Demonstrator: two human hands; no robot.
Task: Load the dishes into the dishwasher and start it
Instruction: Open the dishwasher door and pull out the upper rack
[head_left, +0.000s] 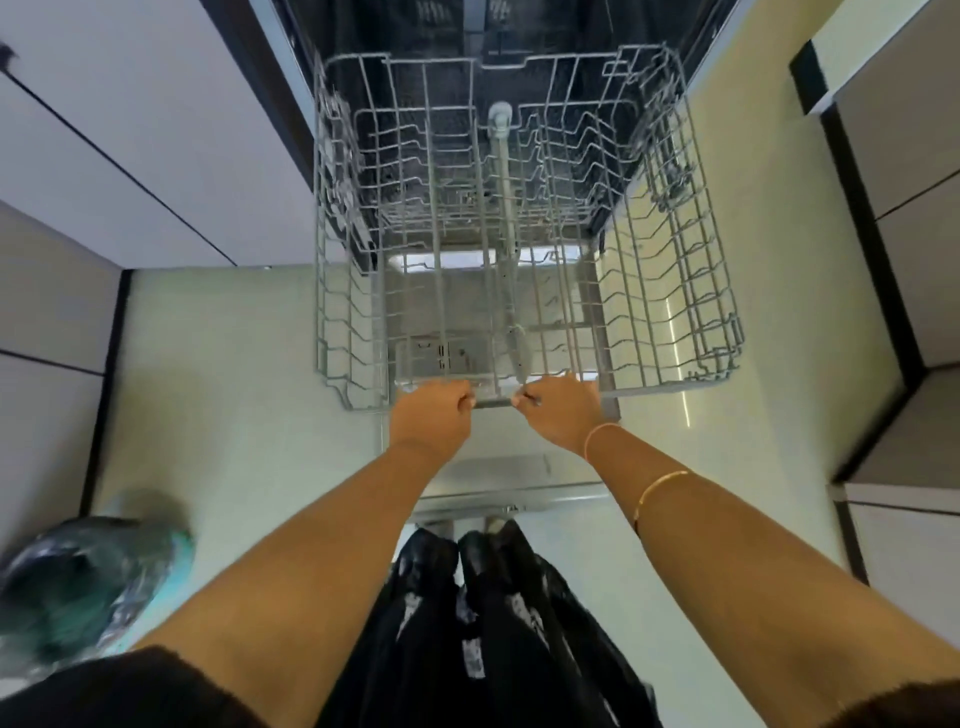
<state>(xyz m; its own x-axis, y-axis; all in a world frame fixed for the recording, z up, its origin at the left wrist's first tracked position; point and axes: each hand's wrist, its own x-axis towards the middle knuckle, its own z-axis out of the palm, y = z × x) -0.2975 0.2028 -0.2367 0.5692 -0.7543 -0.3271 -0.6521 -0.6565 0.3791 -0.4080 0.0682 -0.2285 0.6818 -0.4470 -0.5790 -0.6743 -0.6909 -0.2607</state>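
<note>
Progress is slight; your left hand (431, 411) and right hand (560, 410) both curl tight round the front bar of the rack (488, 234) (empty, drawn out of the dishwasher (415, 31) over its open door (493, 473)); no dishes show; loading and starting are all left.

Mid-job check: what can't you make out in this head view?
Head view:
- Fingertips of left hand and right hand: curled under the front rail of the rack.
- Dishwasher tub: dark, cut off by top edge.
- Teal object lower left: motion-blurred.
- Dishes, controls: not in frame.
</note>
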